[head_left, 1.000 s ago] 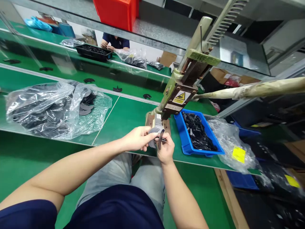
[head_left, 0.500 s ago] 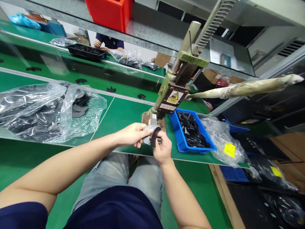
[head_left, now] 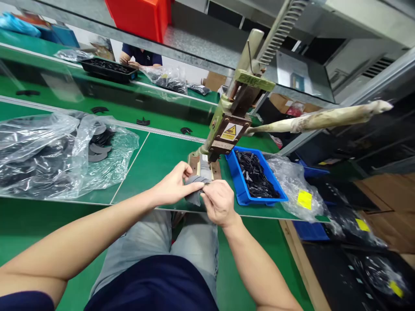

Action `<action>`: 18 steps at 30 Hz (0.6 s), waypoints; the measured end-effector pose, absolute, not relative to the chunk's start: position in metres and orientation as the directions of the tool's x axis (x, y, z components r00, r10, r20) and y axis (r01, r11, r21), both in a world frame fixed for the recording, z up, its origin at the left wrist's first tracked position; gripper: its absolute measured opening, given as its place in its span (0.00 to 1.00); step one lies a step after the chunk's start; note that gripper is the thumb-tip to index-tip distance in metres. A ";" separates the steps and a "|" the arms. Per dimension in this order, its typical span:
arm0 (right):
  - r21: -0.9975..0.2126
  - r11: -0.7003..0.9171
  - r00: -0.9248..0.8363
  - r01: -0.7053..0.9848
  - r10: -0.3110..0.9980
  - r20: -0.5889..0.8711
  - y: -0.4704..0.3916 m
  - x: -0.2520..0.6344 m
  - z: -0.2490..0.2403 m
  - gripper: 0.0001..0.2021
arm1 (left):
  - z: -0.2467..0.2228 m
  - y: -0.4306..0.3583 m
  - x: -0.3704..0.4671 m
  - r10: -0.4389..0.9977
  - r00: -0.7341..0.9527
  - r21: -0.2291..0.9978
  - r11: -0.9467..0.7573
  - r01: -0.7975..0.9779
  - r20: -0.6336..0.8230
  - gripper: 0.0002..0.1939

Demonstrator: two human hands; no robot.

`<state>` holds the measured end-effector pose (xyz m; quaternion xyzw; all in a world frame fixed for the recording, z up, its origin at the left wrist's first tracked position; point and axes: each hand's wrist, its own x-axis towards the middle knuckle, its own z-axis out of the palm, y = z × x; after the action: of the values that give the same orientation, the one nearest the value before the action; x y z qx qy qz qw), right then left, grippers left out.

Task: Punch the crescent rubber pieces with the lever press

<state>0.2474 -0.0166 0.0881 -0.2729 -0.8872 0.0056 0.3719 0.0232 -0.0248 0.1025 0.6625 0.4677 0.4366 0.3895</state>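
My left hand (head_left: 175, 183) grips a small stack of grey curved strips (head_left: 193, 197), its thumb lying across the top. My right hand (head_left: 221, 202) is closed at the right end of that stack, thumb and fingers pinched together. What sits between those fingers is mostly hidden. Both hands are just in front of the base of a hand press (head_left: 227, 129), whose metal fixture (head_left: 205, 169) shows right behind the strips.
A blue bin (head_left: 256, 201) of small black parts stands right of the press. Clear plastic bags lie at left (head_left: 61, 160) and right (head_left: 293, 185). The press lever (head_left: 317, 123) sticks out rightward. Beyond, dark curved pieces (head_left: 142, 122) lie on a green strip; a person (head_left: 141, 56) sits opposite.
The dark curved strip that stood upright in my right hand no longer shows separately. My right hand has turned over toward the stack, and the stack has tilted lower. The camera view has shifted slightly.
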 end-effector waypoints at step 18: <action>-0.869 0.127 0.111 0.478 0.973 0.203 0.042 0.405 0.142 0.28 | 0.059 -0.003 0.112 0.529 0.656 0.557 -0.808 0.194 0.538 0.07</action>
<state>0.4052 0.0417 0.1419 -0.5988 -0.6057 0.2789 0.4436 0.1116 -0.0035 0.0586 0.8799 0.2055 0.3601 0.2322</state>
